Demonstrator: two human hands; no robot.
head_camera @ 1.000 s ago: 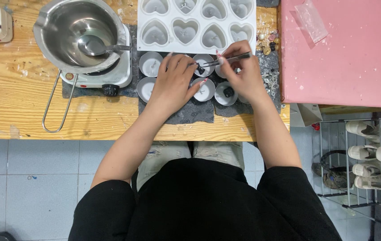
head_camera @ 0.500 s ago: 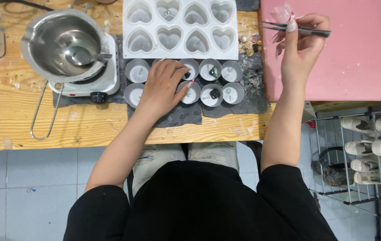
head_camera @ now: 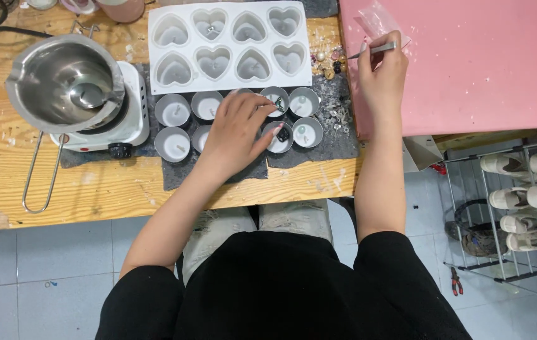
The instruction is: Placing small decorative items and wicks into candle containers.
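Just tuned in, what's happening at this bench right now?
A person sits at a wooden table. The left hand rests over a cluster of small round metal cups on a grey mat. The right hand holds tweezers, tips pointing at a pile of small beads beside a white heart-shaped mould. A steel pot sits on a small hotplate.

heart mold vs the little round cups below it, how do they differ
The heart mold is one white tray with eight heart-shaped hollows; the round cups are separate small grey tins. The mold lies untouched at the back of the table, while the left hand rests on the cups in front. Some cups on the right hold small dark or green bits; most of the mold's hollows look plain. Both are set in two rows and show pale fill.
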